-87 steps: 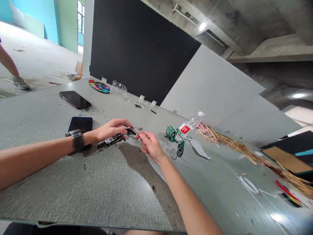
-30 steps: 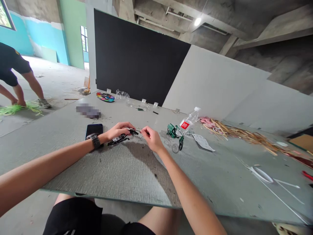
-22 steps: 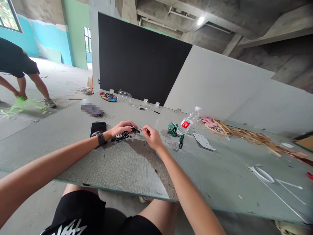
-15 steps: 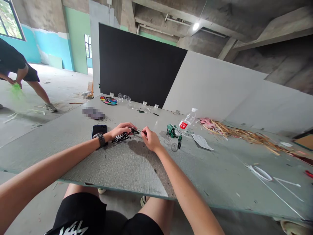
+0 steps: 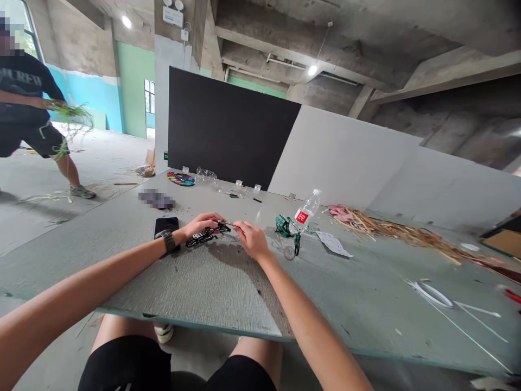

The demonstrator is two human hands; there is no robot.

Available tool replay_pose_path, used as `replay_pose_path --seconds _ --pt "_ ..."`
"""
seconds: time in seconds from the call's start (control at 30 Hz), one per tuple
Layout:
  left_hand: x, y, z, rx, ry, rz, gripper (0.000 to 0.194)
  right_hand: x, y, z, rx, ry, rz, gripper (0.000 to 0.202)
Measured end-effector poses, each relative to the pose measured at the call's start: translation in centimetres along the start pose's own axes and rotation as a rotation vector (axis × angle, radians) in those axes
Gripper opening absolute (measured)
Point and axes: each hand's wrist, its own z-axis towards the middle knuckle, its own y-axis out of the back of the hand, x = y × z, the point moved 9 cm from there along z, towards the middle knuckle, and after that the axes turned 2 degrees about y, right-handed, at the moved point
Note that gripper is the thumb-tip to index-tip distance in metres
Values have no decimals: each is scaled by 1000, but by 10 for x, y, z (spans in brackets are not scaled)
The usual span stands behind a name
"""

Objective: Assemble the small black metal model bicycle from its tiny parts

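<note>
A small black model bicycle (image 5: 202,237) lies on the table at the middle, tilted on its side. My left hand (image 5: 200,224) is closed on its upper edge, the fingers partly hidden behind it. Beside its right end, my right hand (image 5: 249,237) pinches a thin metal tool (image 5: 230,224), whose tip reaches the bicycle's front part. The tool's exact kind is too small to tell. A green model bicycle (image 5: 288,227) stands to the right of my right hand. Next to my left wrist lies a dark phone (image 5: 166,225).
A clear plastic bottle (image 5: 308,210) and a paper sheet (image 5: 334,244) are on the right. Further right lie wooden strips (image 5: 391,232) and a white coil (image 5: 434,295). A colourful palette (image 5: 181,178) sits at the back left. A person (image 5: 28,108) with green strands stands beyond the table.
My view has tilted up slightly. Both hands keep the same hold at the black bicycle. The person at the left has straightened up, lifting the green strands from near the floor.
</note>
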Motion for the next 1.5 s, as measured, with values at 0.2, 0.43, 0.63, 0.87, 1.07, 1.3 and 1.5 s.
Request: replay_pose_path --seconds 0.2,0.43,0.63,0.87,1.07,1.3,1.5 --pt "3 0 1 -6 9 -21 33 1 1 1 -14 -12 40 32" --pt "4 2 2 -35 18 -22 34 0 -3 1 55 -90 23 26" --pt "7 -2 3 8 21 -125 30 1 -2 1 49 -14 30 24" --pt "2 -1 -2 -15 26 -38 31 -2 -2 0 32 -25 66 25" --pt "3 -2 2 11 1 -36 31 -4 0 0 6 -32 138 26" --pt "2 2 1 -17 -5 62 33 -5 -1 -1 -10 -42 163 26" --pt "-4 -2 -1 9 -22 87 33 0 2 1 -1 -47 247 29"
